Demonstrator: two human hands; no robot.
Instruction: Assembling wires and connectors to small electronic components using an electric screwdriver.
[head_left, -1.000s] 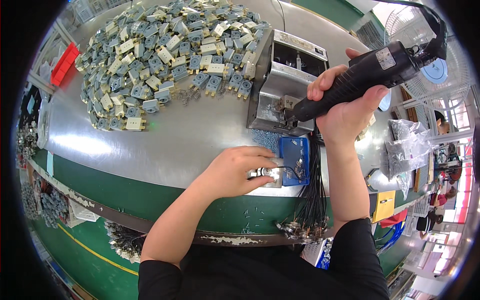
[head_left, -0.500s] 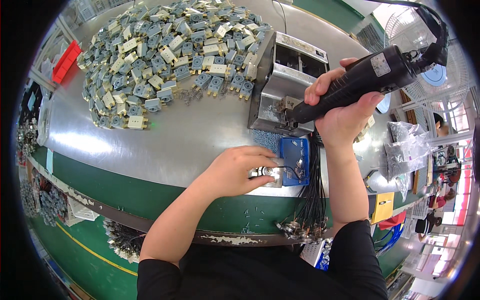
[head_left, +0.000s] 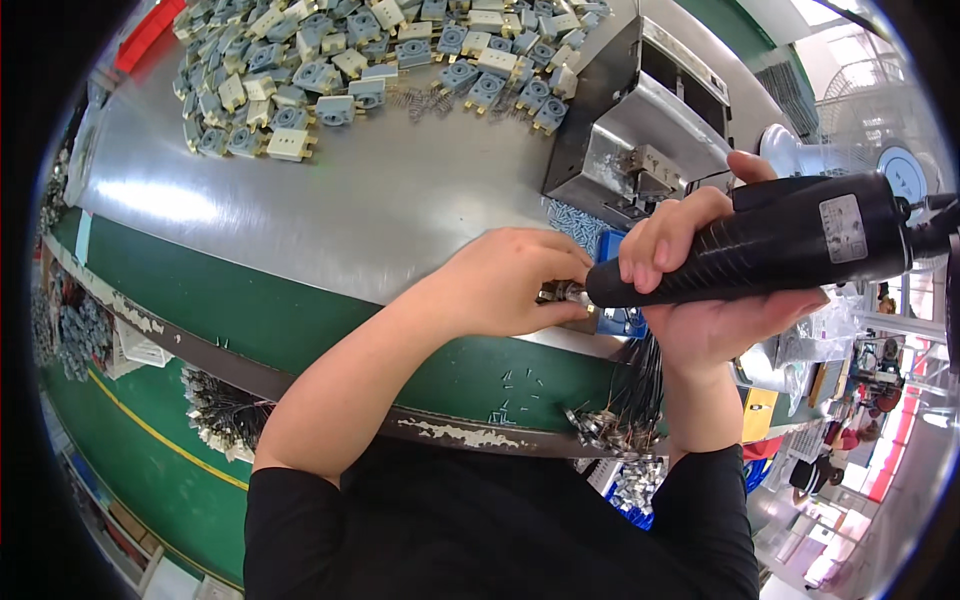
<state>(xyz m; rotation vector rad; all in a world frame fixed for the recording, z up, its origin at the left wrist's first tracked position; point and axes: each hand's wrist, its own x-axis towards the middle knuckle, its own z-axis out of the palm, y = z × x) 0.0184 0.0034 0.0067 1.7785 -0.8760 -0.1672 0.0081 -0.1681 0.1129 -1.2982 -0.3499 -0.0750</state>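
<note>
Our left hand [head_left: 515, 280], nearly closed, pinches a small shiny metal part [head_left: 571, 291] while our right hand [head_left: 700, 325] wraps a black cylindrical power tool [head_left: 775, 240] that, if tilted, could skid off toward the blue plastic tray [head_left: 624, 322] just beside.

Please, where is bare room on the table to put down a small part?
The widest bare patch is the steel tabletop between the parts pile and the left forearm. The green strip left of that forearm is mostly bare. Around the blue tray it is crowded: screws, black cables, left hand, right hand.
</note>
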